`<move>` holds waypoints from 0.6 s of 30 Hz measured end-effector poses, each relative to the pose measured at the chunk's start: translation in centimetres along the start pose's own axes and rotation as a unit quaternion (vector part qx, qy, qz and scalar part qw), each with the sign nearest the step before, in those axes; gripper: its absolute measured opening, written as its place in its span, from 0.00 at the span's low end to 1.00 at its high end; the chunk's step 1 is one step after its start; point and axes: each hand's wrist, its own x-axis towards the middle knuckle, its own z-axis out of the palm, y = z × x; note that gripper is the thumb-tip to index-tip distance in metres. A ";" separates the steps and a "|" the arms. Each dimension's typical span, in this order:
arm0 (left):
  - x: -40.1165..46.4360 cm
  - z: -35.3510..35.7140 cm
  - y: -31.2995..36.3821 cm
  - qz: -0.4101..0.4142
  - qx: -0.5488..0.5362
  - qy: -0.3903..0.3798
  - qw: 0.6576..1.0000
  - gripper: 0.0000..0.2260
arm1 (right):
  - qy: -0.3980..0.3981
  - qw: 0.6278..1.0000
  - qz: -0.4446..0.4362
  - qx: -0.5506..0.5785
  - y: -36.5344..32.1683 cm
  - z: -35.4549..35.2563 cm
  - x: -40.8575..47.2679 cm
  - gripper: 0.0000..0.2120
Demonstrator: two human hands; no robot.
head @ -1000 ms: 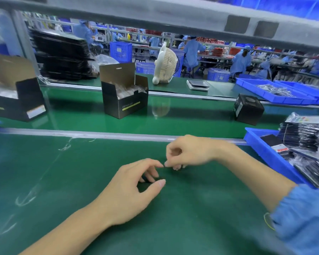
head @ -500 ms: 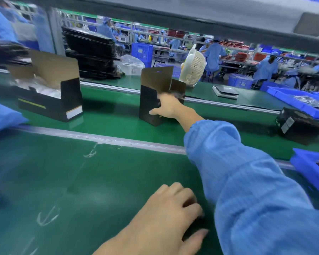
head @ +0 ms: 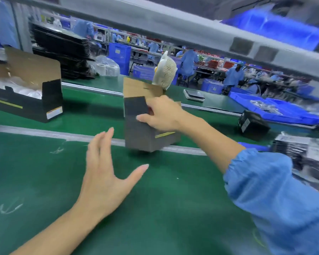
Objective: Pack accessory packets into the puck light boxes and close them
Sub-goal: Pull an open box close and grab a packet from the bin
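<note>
My right hand (head: 162, 113) grips the top of a black puck light box (head: 142, 133) with a yellow stripe. The box's brown lid flap stands open, and it hangs just above the metal rail between the belt and my green mat (head: 155, 208). My left hand (head: 107, 173) is raised over the mat with fingers spread, a little left of the box and apart from it, holding nothing. At the right edge a blue tray (head: 254, 145) holds accessory packets (head: 300, 153), blurred.
A longer open black box (head: 26, 103) with plastic-wrapped contents stands on the belt at the left. A small closed black box (head: 252, 124) sits on the belt at the right. Behind are a cream fan (head: 165, 70), blue bins (head: 276, 109) and stacked black trays (head: 63, 50).
My right hand has pulled the open box off the belt toward me, to the rail. My left hand lifted from the mat and spread its fingers toward the box.
</note>
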 end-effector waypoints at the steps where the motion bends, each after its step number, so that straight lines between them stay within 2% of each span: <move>1: 0.0 0.0 -0.1 -0.022 -0.030 -0.007 0.999 0.52 | -0.050 0.997 -0.034 0.055 -1.3 -0.7 -2.6 0.17; 2: 0.0 0.1 -0.4 -0.035 -0.061 -0.025 0.997 0.54 | -0.109 0.980 -0.072 0.148 -2.3 -1.5 -5.2 0.16; 4: -0.1 0.4 -1.5 -0.019 -0.099 -0.079 0.992 0.50 | -0.175 0.905 -0.076 0.380 -2.3 -3.2 -9.7 0.10; 5: -0.3 0.7 -2.2 0.001 -0.098 -0.101 0.990 0.48 | -0.154 0.877 -0.043 0.453 -1.0 -4.2 -11.5 0.08; 6: -0.5 0.9 -2.9 0.017 -0.099 -0.112 0.989 0.45 | -0.101 0.873 0.001 0.478 0.7 -5.2 -13.2 0.07; 7: -0.6 1.2 -3.4 0.029 -0.110 -0.121 0.986 0.43 | -0.035 0.894 0.047 0.444 2.9 -5.9 -14.6 0.07; 8: -0.7 1.4 -3.8 0.039 -0.133 -0.134 0.981 0.42 | 0.016 0.929 0.089 0.358 5.6 -6.4 -15.9 0.07; 9: -0.7 1.7 -4.1 0.045 -0.158 -0.150 0.975 0.41 | 0.028 0.966 0.130 0.221 8.7 -6.6 -17.2 0.09; 10: -0.8 1.9 -4.4 0.047 -0.179 -0.165 0.969 0.41 | -0.001 0.981 0.180 0.071 11.8 -6.7 -18.6 0.11; 11: -0.8 2.0 -4.5 0.051 -0.189 -0.175 0.965 0.40 | -0.052 0.969 0.238 -0.050 14.9 -6.7 -20.1 0.14; 12: -0.7 2.1 -4.5 0.059 -0.190 -0.177 0.964 0.40 | -0.097 0.942 0.300 -0.118 17.6 -6.7 -21.8 0.17; 14: -0.7 2.3 -4.4 0.076 -0.191 -0.171 0.963 0.39 | -0.139 0.891 0.401 -0.160 22.0 -6.5 -25.6 0.22; 16: -0.7 2.4 -4.1 0.086 -0.199 -0.172 0.961 0.39 | -0.180 0.863 0.431 -0.191 24.5 -5.8 -28.9 0.26; 18: -0.6 2.5 -3.9 0.091 -0.208 -0.179 0.957 0.39 | -0.170 0.856 0.436 -0.220 25.2 -4.9 -30.5 0.27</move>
